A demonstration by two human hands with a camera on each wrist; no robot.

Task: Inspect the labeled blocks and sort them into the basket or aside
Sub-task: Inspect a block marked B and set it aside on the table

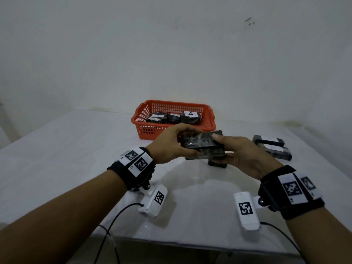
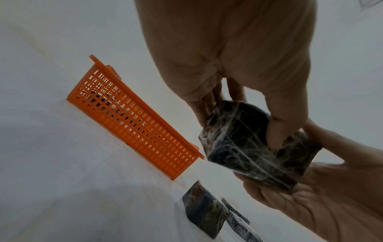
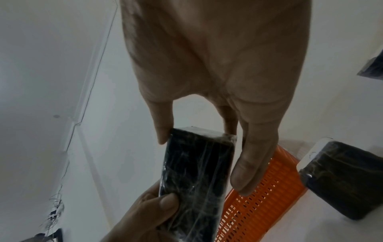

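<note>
Both hands hold one black, plastic-wrapped block point(image 1: 202, 144) in the air just in front of the orange basket point(image 1: 171, 102). My left hand point(image 1: 171, 143) grips its left end with thumb and fingers; my right hand point(image 1: 236, 152) pinches the right end. No label shows on the faces I see in the wrist views of the block point(image 2: 248, 147) point(image 3: 196, 172). Three wrapped blocks lie in the basket, the right one point(image 1: 190, 117) marked A. Two labeled blocks point(image 1: 268, 141) point(image 1: 280, 152) lie aside on the right.
Another dark block point(image 1: 217, 164) stands on the white table point(image 1: 76, 149) right under my hands. A white wall rises close behind the basket. Cables run off the table's front edge point(image 1: 190, 242) from the wrist cameras.
</note>
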